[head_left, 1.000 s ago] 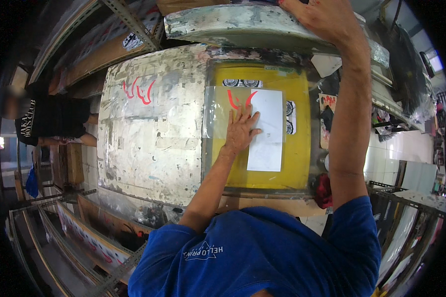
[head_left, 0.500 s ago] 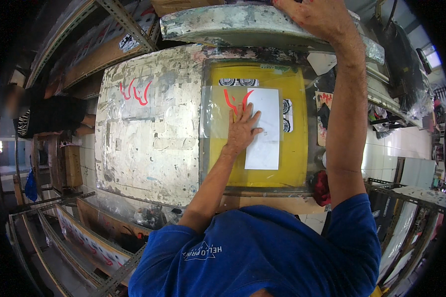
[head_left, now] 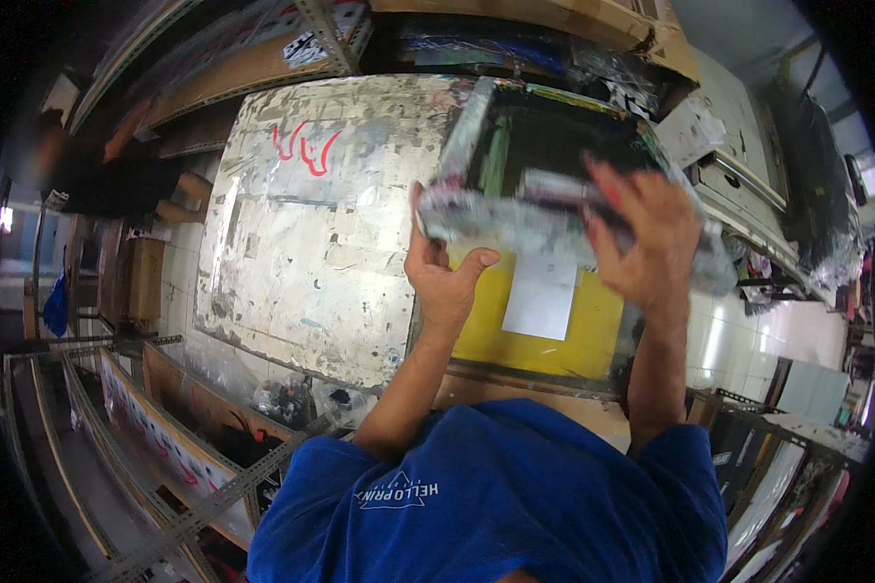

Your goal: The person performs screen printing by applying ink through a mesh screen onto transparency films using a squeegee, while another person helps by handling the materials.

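A screen-printing frame [head_left: 544, 216] with whitish, ink-stained edges hangs tilted over a yellow board [head_left: 476, 330]. My left hand [head_left: 442, 282] holds its near left corner, the fingers along the outer side and the thumb stretched out below. Over the near edge reaches my right hand [head_left: 651, 243], blurred, fingers apart and red on the tips. Close to those fingers, a pale bar-like object [head_left: 554, 187] lies inside the frame, too smeared to name. Below the frame, part of a white sheet [head_left: 535, 306] shows on the yellow board; its upper part is hidden.
To the left extends a worn, paint-stained white tabletop [head_left: 311, 262] with red curved marks [head_left: 306, 151]. Metal racks [head_left: 156, 457] with boards stand near left, and another person [head_left: 107, 185] is beyond the table. Cardboard [head_left: 554, 19] and plastic-wrapped things [head_left: 812, 185] sit behind and right.
The frame has come down over the yellow board. My left hand has left the white sheet for the frame's corner, and my right hand has moved from the frame's raised edge to above its inside.
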### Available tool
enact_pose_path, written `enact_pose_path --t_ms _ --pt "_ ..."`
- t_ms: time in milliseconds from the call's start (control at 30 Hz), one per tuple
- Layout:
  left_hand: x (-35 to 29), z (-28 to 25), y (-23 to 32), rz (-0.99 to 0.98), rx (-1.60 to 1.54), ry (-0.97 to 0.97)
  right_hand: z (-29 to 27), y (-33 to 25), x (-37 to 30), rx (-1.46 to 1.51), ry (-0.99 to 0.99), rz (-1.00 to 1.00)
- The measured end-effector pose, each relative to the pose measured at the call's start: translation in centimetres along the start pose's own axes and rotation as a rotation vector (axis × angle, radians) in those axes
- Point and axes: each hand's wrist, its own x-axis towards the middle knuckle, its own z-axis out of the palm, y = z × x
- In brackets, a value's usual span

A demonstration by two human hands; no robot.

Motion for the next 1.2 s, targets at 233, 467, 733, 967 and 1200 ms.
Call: enact_pose_path --t_ms 233,467,733,967,1200 --pt "-7.2 -10.2 -7.7 -0.173 0.351 -0.080 5.3 -0.5 -7.5 0.300 -0.269 0.232" --pt "-8.6 -12.3 -9.8 0.224 1.063 -0.117 12.2 -1.6 -14.1 0.053 -0.624 0.194" --pt "-9.0 -12.7 -9.3 0.128 1.103 -0.154 19.1 5.5 -8.0 0.062 -0.398 0.227" --pt "-9.1 -12.6 -9.0 0.115 1.067 -0.141 25.1 14.2 -0.2 0.028 -0.276 0.114" --pt "-9.3 -12.9 -9.4 0.195 1.054 -0.140 28.2 18.1 4.0 0.038 -0.240 0.110"
